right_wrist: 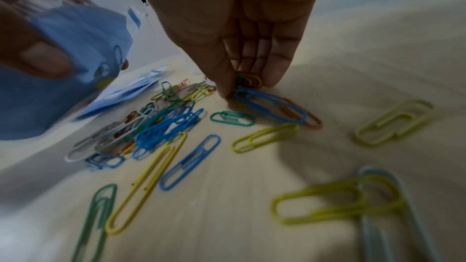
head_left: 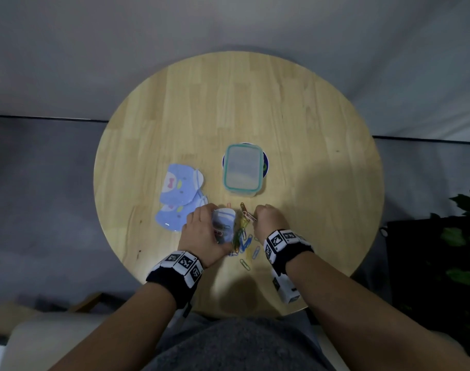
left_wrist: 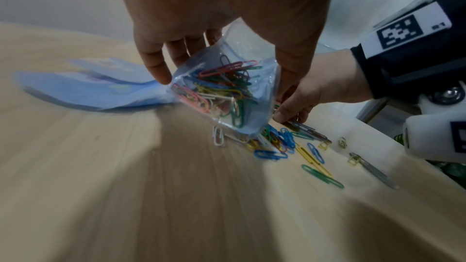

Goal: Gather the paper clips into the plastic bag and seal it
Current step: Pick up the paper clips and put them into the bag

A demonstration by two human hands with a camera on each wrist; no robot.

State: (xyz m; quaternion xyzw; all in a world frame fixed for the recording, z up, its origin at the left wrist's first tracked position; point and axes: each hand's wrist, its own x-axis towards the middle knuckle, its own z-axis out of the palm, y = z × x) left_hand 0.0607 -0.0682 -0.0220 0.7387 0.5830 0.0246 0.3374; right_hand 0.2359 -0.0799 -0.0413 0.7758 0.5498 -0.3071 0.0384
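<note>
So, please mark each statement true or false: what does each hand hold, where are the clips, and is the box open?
1. The left hand holds the plastic bag. True.
2. The bag is empty. False: coloured clips are inside.
3. The right hand pinches paper clips in its fingers. True.
4. All clips are off the table. False: many loose clips remain.
5. The food container is open. False: lid on.

A round table of pale jointed wood fills the middle of the head view. Near its centre a clear lidded container with a teal rim is seen, set upon a dark round disc. To the left, light blue printed pieces are laid overlapping. Toward the lower edge, coloured paper clips are scattered loose on the wood.
</note>
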